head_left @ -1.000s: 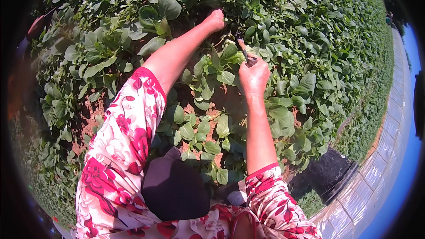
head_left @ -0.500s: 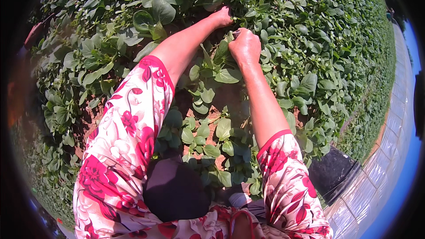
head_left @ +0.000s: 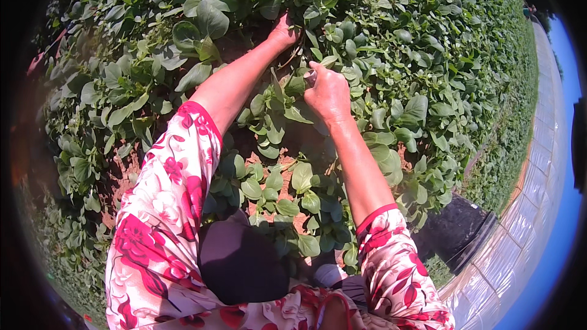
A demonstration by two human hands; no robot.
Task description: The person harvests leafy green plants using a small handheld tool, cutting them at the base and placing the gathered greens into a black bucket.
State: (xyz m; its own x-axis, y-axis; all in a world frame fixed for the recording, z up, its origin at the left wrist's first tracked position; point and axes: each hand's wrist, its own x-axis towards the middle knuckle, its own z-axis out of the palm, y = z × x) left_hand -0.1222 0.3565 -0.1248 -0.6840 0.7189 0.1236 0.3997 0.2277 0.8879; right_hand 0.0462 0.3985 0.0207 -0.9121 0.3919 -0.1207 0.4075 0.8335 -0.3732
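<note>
Among the leaves at the upper middle, my left hand is closed around leafy plant stems; leaves partly cover its fingertips. Just below and to its right is my right hand, curled into a fist with the thumb up. A small greyish end of something shows at its thumb side, too little to name. Broad-leaved green plants grow between my forearms, and smaller-leaved plants with tiny white flowers crowd to the right.
Low leafy plants stand in reddish soil close to my body. A black container sits at the lower right. Beyond it runs a pale, shiny sheeted strip. Dense foliage covers the left.
Both hands have moved apart: my left hand went left among the plants, and my right came down toward me and slightly left. The whole view has shifted a little.
</note>
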